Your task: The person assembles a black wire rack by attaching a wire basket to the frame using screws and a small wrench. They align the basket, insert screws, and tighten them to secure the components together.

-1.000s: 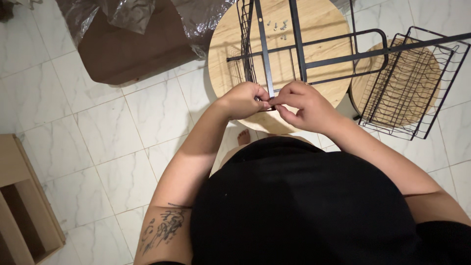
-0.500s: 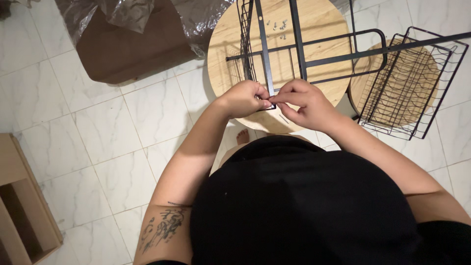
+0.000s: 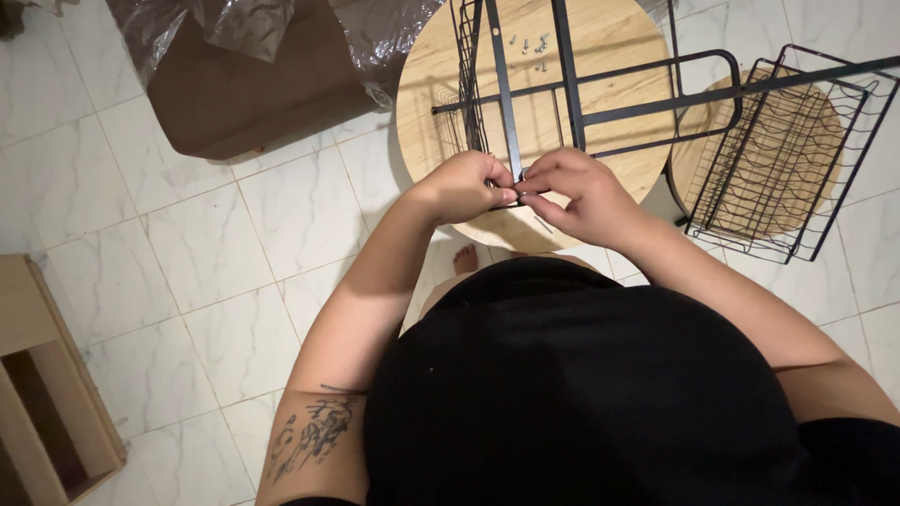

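Note:
My left hand (image 3: 466,186) and my right hand (image 3: 574,192) meet at the near end of a black metal frame bar (image 3: 502,89) that stands over a round wooden board (image 3: 600,28). The fingertips of both hands pinch the bar's lower end; any small part between them is hidden. Several small screws (image 3: 532,45) lie on the board farther back. The black tube frame (image 3: 656,98) runs off to the right from the bar.
A black wire basket (image 3: 806,159) with a second round wooden board (image 3: 778,141) under it lies to the right. Brown cardboard (image 3: 253,94) with clear plastic wrap (image 3: 234,23) sits at the upper left. A wooden box (image 3: 37,375) is at the left edge. White marble tiles cover the floor.

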